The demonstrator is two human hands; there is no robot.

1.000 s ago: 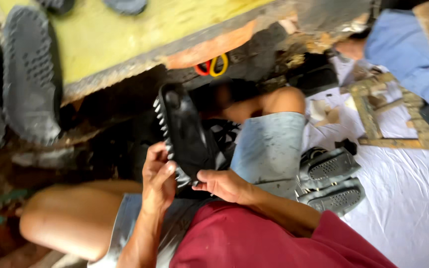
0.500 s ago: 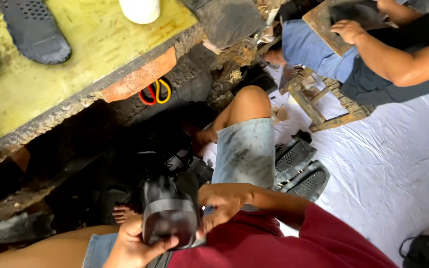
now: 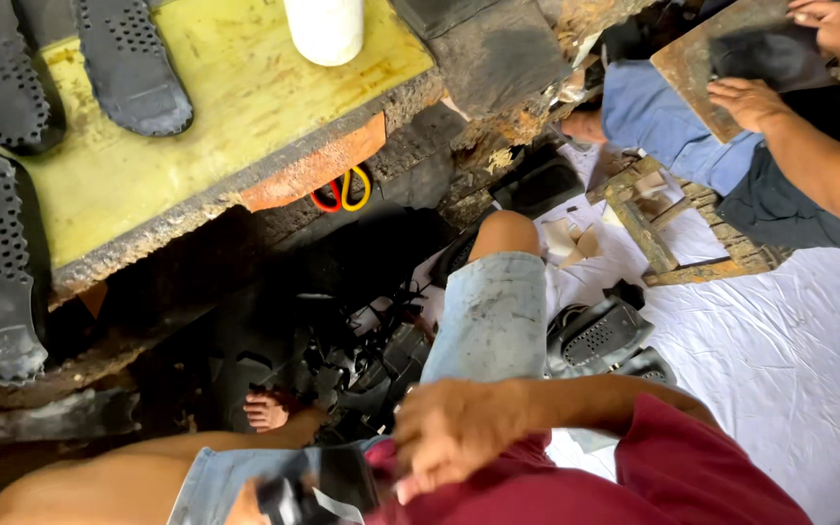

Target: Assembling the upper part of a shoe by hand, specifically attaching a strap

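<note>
our right hand [image 3: 454, 437] was clenched on the black rubber shoe piece [image 3: 328, 481] in our lap, our left hand [image 3: 245, 506] seemed to steady it from below, grip unclear, while several black perforated soles [image 3: 133, 63] already lay on the yellow counter [image 3: 245, 117] and more pieces waited underfoot.

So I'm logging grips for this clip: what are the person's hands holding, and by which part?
Both hands grip a black shoe piece on the lap: right hand at its right edge, left hand at its left, mostly cut off by the frame.
</note>
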